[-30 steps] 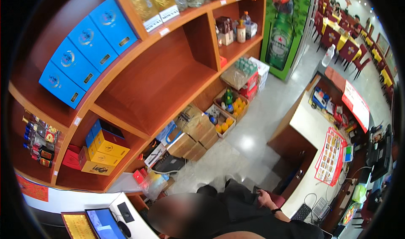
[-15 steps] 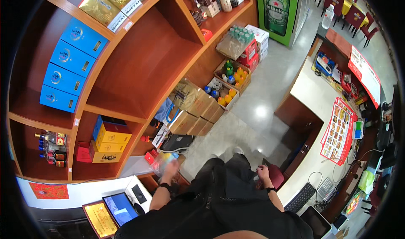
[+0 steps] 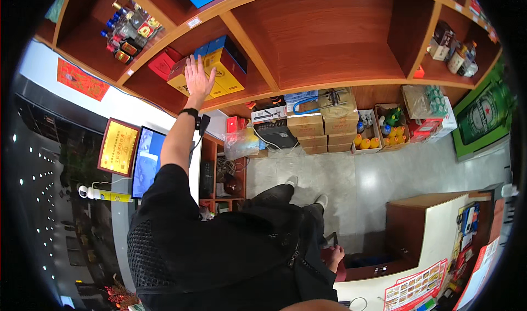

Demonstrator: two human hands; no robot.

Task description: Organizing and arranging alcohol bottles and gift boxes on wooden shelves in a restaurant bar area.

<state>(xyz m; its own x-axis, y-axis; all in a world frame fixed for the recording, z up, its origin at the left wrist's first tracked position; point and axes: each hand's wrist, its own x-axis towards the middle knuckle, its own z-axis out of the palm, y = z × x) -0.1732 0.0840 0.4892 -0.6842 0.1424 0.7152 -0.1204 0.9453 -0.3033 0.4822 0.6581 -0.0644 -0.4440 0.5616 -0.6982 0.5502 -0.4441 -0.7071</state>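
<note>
My left hand (image 3: pixel 198 82) is raised to the shelf with its fingers stretched out. It lies over the front of a tan box (image 3: pixel 178 79) and seems to touch it; the exact contact is hidden. Yellow boxes (image 3: pixel 226 72) with a blue one (image 3: pixel 202 50) sit right beside it, and a red packet (image 3: pixel 163 64) lies to the left. Low on the right, my right hand (image 3: pixel 336 256) has curled fingers next to a dark red chair seat (image 3: pixel 340 272). A thin dark piece (image 3: pixel 332 238) sticks up by those fingers; I cannot make out what it is.
A wooden shelf unit (image 3: pixel 329 84) spans the far side, holding several bottles (image 3: pixel 129 31). Cardboard boxes (image 3: pixel 314 125) and crates of drinks (image 3: pixel 392 133) stand beneath. To the left is a monitor (image 3: pixel 147 163); at the lower right, a counter (image 3: pixel 439 234) with menu sheets (image 3: pixel 415 289).
My view has turned to the left. My left hand has gone from beside the clear plastic bag up to the boxes on the shelf. My right hand stays low by the chair.
</note>
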